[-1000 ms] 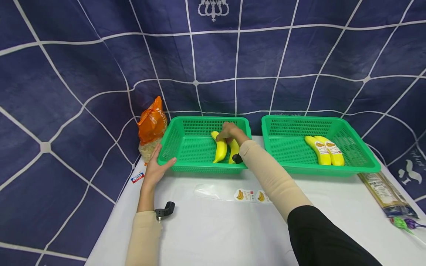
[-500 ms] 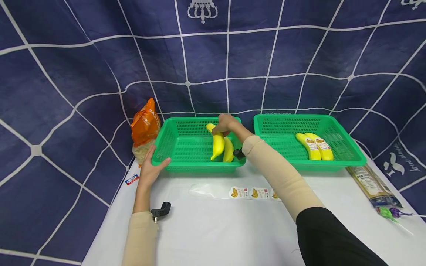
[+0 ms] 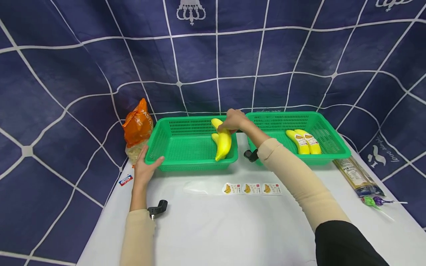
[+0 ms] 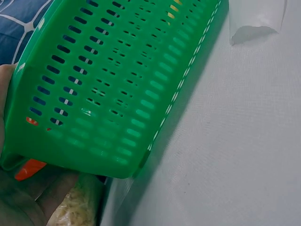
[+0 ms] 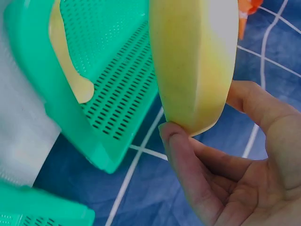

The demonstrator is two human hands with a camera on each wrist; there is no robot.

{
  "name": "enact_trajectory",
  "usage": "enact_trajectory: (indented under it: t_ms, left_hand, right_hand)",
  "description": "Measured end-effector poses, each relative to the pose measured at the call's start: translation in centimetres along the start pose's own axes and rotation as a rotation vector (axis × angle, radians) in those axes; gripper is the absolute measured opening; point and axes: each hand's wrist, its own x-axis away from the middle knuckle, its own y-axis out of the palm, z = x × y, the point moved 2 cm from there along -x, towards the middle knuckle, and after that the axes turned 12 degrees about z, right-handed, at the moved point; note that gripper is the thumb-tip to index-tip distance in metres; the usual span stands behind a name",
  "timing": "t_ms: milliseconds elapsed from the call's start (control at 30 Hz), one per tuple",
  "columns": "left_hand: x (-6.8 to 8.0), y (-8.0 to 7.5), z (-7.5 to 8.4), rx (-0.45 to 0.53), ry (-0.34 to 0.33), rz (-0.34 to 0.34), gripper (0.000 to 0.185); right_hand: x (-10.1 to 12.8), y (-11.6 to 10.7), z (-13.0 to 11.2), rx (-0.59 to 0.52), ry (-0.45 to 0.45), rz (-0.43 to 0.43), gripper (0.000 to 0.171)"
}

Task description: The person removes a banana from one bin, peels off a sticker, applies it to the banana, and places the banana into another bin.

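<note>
Pasta in an orange bag [image 3: 137, 127] stands at the far left of the counter [image 3: 213, 229], just behind your left hand [image 3: 145, 168]. That hand rests at the near left corner of the left green basket [image 3: 159, 146], thumb along the front wall, the fingers tucked behind the corner; whether they curl around the rim cannot be told from these views. Inside that basket one banana [image 3: 215, 137] lies on the mesh floor, mostly hidden behind the one you have raised. Your right hand [image 3: 235, 120] has a pinching grip on the top end of the lifted banana [image 3: 223, 142], fingertips [image 5: 176, 141] and thumb closed around it, so the fruit hangs nearly upright over the basket's right side, clear of the floor. On the counter in front lies a clear strip of banana stickers [image 3: 252, 188]. Further right, the second green basket [image 3: 332, 146] holds two labelled bananas [image 3: 303, 142] side by side. This looks like the lift-out step. The next move likely calls for carrying the fruit over the rim without knocking it, keeping the left basket steady.
</note>
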Motion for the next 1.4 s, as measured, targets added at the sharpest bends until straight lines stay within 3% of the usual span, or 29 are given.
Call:
enact_trajectory:
  t_ms: [300,667,1033,1400]
  left_hand:
    - [0.5,0.4,0.1,0.013,0.003,0.046,0.093]
    - [0.6,-0.5,0.3,-0.023,-0.002,0.037,0.092]
    - [0.4,0.1,0.6,-0.039,0.004,0.006,0.093]
    - [0.4,0.0,0.5,-0.052,-0.016,0.001,0.093]
  right_hand:
    - [5.0,-1.7,2.0,-0.069,0.062,0.034,0.036]
    - [11.1,-0.3,5.3,-0.151,0.078,0.069,0.032]
    - [16.0,4.1,8.8,-0.223,0.161,0.012,0.03]
    - [19.5,8.2,10.7,-0.238,0.195,-0.07,0.028]
